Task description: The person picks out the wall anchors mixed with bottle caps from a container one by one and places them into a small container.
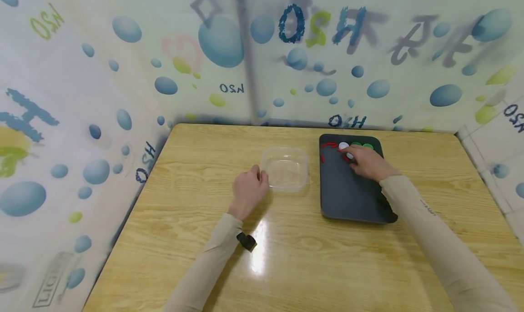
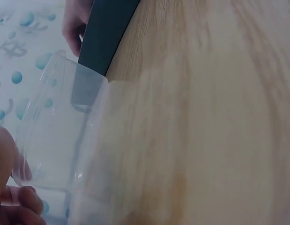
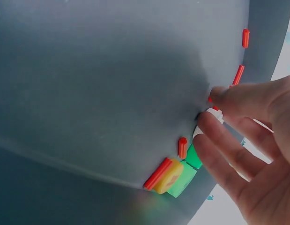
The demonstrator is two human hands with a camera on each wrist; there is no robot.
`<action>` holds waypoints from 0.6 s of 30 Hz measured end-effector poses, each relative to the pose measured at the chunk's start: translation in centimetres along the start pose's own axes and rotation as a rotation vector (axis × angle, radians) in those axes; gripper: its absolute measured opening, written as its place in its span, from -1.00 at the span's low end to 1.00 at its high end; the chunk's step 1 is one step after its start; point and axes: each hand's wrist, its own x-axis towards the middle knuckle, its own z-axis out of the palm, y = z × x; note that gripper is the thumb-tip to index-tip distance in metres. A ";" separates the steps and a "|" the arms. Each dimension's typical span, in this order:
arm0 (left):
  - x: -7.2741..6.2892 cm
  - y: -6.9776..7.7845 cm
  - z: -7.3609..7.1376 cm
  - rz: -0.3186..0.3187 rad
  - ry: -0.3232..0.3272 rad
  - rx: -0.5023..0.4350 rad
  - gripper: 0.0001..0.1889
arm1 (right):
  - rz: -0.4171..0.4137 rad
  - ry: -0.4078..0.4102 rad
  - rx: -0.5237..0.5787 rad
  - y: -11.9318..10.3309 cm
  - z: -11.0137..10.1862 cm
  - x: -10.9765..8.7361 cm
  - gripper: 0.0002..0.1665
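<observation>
L hand (image 1: 250,189): pinches near-left edge of clear plastic tub (image 1: 285,166), ctr of frame.
Tub feel: prob. light, thin, slick, bendy; best taken by rim.
R hand (image 1: 365,161): fingertips at white pc (image 3: 215,114), upper part of dark tray (image 1: 348,198), right of ctr; fingers part-spread, pinch or not can't tell.
Red sticks (image 3: 246,38): likely v. light, stiff; grip mid-length.

Working remotely, I saw left hand (image 1: 249,189) holding clear box (image 1: 303,173) by its left side on wooden table (image 1: 196,166). Right hand (image 1: 368,160) was over dark tray (image 1: 348,196), at its far end, among red sticks (image 1: 322,158), white pieces (image 1: 343,145), green pieces (image 1: 368,146).
</observation>
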 end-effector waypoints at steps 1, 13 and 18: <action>-0.1 0.0 0.1 -0.013 0.006 -0.024 -0.66 | -0.005 0.003 0.000 0.0 0.0 0.0 -0.43; -0.6 0.0 1.1 -0.139 0.042 -0.253 -0.69 | 0.016 -0.019 0.010 0.1 0.2 0.2 -0.47; -1.0 0.0 0.7 -0.171 0.003 -0.238 -0.73 | 0.018 -0.021 -0.004 0.1 0.2 0.3 -0.48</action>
